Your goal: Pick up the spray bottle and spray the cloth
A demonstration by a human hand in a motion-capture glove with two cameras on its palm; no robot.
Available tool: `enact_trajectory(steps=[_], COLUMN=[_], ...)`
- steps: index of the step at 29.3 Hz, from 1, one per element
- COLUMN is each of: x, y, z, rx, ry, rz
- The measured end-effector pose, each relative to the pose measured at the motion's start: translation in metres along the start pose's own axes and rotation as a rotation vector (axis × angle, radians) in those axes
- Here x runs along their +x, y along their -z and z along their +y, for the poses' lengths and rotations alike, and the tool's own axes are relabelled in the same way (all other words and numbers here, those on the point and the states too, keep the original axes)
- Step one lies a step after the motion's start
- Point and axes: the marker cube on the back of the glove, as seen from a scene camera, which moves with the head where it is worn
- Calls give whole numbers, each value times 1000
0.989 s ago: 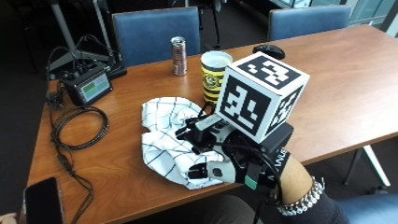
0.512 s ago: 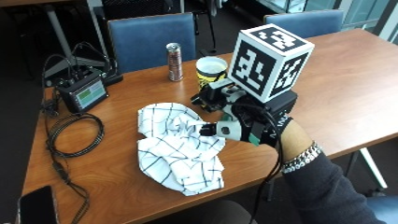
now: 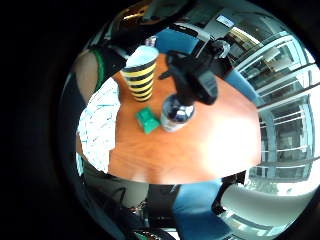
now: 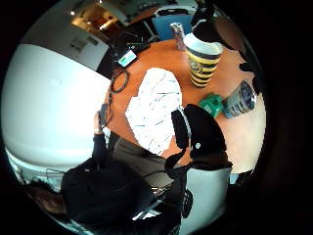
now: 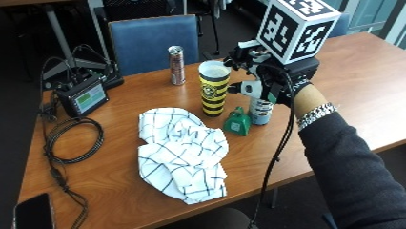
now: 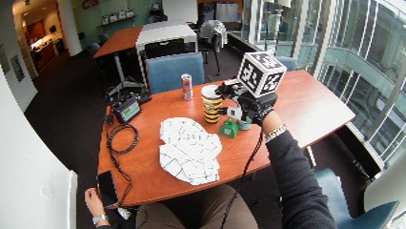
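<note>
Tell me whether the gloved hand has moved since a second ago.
Yes. The gloved right hand left the checked cloth and now sits past the striped cup, over the spray bottle.

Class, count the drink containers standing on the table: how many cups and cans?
2. The striped cup stands beyond the checked cloth, and the slim can stands behind it, near the table's far edge.
</note>
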Motion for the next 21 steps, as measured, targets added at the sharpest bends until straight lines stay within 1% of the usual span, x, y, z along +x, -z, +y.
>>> enact_trajectory(steps=[4,10,17,21], x=[28,72,103,113], y=[-5,-21,-45,-61], z=[-5,0,2,5], rx=[22,68,166,220], ry=[-79,-224,-314,-355], rz=[-32,-169,-263,-429])
